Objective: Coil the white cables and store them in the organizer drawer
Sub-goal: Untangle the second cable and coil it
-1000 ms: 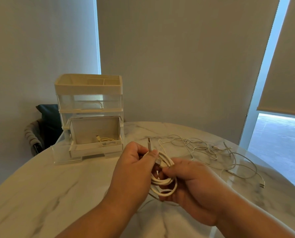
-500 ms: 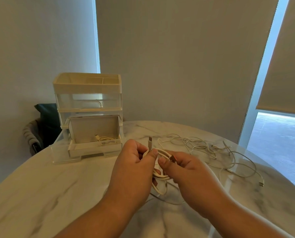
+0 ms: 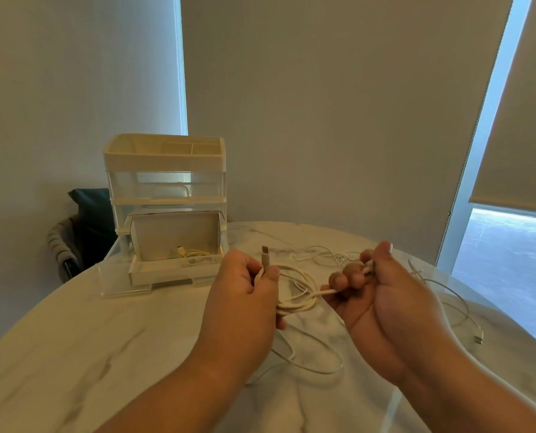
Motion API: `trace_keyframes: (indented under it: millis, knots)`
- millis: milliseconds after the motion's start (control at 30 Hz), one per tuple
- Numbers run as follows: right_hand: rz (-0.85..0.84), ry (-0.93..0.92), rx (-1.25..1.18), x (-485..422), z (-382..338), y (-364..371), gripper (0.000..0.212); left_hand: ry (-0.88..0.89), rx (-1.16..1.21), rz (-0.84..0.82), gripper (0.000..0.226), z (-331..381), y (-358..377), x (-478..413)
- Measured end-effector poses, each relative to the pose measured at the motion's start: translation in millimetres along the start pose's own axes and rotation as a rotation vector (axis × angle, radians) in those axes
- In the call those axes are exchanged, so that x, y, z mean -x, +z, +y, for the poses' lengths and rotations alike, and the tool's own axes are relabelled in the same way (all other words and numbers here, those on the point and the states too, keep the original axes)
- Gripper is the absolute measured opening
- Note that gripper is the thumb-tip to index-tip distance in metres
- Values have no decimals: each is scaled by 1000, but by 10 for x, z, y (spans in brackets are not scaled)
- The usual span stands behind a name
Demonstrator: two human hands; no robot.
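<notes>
Your left hand (image 3: pixel 245 285) pinches the half-wound white cable (image 3: pixel 298 296) just below its USB plug (image 3: pixel 265 256), which sticks up past the thumb. Your right hand (image 3: pixel 382 295) is curled round the running strand, just right of the coil. Both hover over the middle of the marble table (image 3: pixel 73 354). The organizer (image 3: pixel 167 170) stands far left with its lower drawer (image 3: pixel 173 271) pulled open, and 1 stored cable (image 3: pixel 196 254) lies inside.

The loops look loose and uneven, so if your left pinch eases they will likely spring apart. The slack tail (image 3: pixel 319 364) lies in a wide bend on the near table, under your wrists. Drawn in quickly, it could kink or catch on a forearm. The loose cables (image 3: pixel 332 254) on the far right sit close behind your right hand, and a crossed strand would drag them along. A fat coil may also catch the drawer's front lip.

Your left fingers are hidden behind the back of the hand, so the number of turns is unclear. The tail's end runs out of sight near your right forearm. I cannot tell how many cables make up the far tangle, nor what the pale shape in the upper drawer is.
</notes>
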State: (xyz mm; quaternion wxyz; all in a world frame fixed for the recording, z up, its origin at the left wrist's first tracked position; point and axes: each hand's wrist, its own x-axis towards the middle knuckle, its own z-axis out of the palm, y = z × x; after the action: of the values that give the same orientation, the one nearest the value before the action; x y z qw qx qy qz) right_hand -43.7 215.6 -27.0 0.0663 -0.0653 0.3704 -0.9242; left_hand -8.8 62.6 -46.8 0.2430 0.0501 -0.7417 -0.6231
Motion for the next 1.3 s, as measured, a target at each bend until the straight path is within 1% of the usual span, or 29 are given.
trace_keyframes:
  millis: [67, 133, 233, 333, 367, 433, 500, 567, 633, 800, 867, 1067, 1233, 1267, 1300]
  knots:
    - [28, 89, -17, -49, 39, -44, 23, 11, -6, -10, 16, -16, 31, 23]
    - [38, 112, 33, -88, 67, -80, 15, 28, -19, -10, 16, -22, 50, 41]
    - [89, 59, 130, -141, 66, -128, 26, 76, -44, -15, 16, -20, 74, 81]
    - [99, 103, 205, -185, 79, -192, 30, 90, -43, -18, 15, -32, 98, 105]
    - [101, 130, 231, -186, 97, -204, 27, 91, -41, -16, 15, -35, 101, 107]
    - [95, 161, 288, -198, 137, -231, 15, 108, -48, -10, 15, -36, 95, 105]
    - [76, 153, 363, -213, 152, -242, 8, 121, -55, -15, 14, -26, 82, 106]
    - [51, 122, 521, -231, 142, -260, 2, 126, -70, -29, 13, -12, 74, 114]
    - [18, 133, 687, -233, 119, -268, 6, 132, -93, -45, 12, -5, 73, 121]
    - [-108, 256, 891, -176, 49, -239, 19, 145, -166, -43, 13, -24, 88, 115]
    - [-159, 285, 904, -164, 12, -236, 23, 142, -172, -41, 13, -23, 83, 110]
    - [-289, 357, 817, -137, -42, -238, 28, 115, -118, -61, 15, 2, 71, 98]
    - [-311, 382, 662, -138, 14, -225, 17, 108, -110, -53, 15, -29, 53, 56]
    - [-313, 378, 638, -143, 23, -227, 19, 109, -108, -52, 15, -26, 48, 52]
    - [-309, 377, 606, -156, 26, -236, 27, 111, -108, -49, 15, -24, 45, 47]
